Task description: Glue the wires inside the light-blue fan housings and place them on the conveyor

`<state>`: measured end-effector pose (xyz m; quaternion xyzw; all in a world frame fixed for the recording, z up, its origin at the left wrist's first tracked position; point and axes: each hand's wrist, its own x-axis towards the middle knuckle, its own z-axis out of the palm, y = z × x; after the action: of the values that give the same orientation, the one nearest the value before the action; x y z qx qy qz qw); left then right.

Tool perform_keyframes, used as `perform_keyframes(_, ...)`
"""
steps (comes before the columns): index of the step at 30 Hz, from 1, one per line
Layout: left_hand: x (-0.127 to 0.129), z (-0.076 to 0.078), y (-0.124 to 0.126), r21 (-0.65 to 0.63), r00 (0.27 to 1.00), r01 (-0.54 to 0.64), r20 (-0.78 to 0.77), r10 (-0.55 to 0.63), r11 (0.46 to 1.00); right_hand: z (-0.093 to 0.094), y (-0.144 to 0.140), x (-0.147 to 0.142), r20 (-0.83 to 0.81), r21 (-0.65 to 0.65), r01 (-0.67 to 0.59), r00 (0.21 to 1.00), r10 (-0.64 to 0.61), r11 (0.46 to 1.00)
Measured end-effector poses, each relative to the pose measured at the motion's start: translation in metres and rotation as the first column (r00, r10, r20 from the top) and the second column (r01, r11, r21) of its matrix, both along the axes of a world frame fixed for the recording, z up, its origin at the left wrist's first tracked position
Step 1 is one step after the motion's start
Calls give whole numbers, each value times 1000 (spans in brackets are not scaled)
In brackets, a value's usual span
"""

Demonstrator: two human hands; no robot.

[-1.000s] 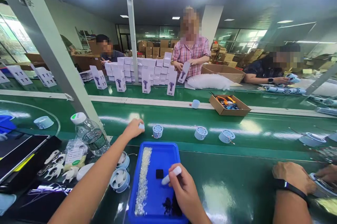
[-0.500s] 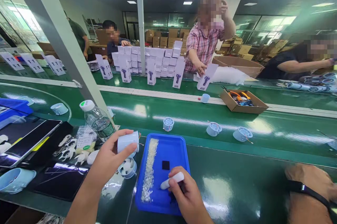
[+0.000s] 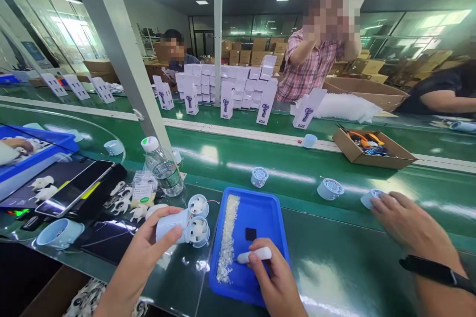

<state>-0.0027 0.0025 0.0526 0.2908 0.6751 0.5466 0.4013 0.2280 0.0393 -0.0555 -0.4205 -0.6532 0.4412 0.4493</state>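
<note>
White boxes [image 3: 227,100] bear fan picture; writing unreadable.

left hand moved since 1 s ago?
Yes. The left hand has come back from the conveyor belt to the near side of the blue tray, now holding a pale blue housing.
</note>
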Motion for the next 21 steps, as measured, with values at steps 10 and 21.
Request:
perform_keyframes(10, 9, -2, 2, 21, 997, 54, 48, -54, 998, 18, 8, 6, 232, 106, -90, 971, 63, 990)
perform_keyframes(21, 14, -8, 0, -36, 998, 53, 42, -52, 998, 10, -2, 18, 3, -14, 41, 999, -41, 999)
